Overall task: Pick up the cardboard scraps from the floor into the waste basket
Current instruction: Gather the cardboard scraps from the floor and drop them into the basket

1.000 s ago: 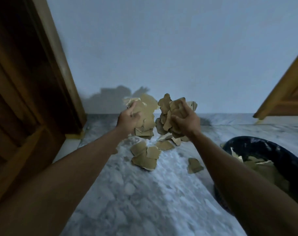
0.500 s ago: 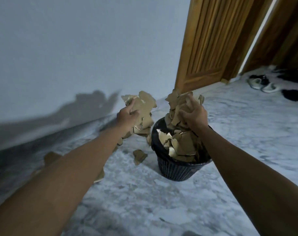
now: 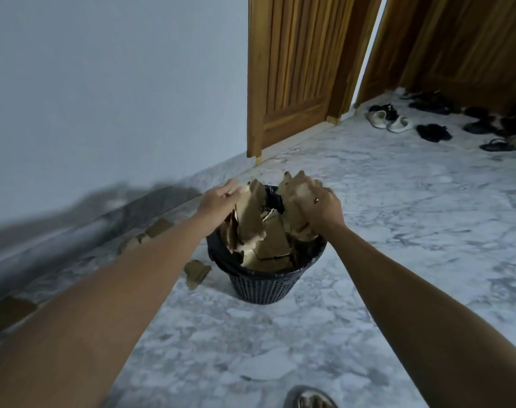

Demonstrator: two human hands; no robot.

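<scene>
Both hands were over the waste basket (image 3: 262,285): left hand (image 3: 220,198) fingers loosening off its cardboard scraps (image 3: 251,219), right hand (image 3: 321,206) clamped on its bundle; best released low, since strays (image 3: 196,272) lay on the floor (image 3: 398,231).

foot (image 3: 309,399) cut off at bottom edge, wall-side scraps (image 3: 146,236) blurred
</scene>
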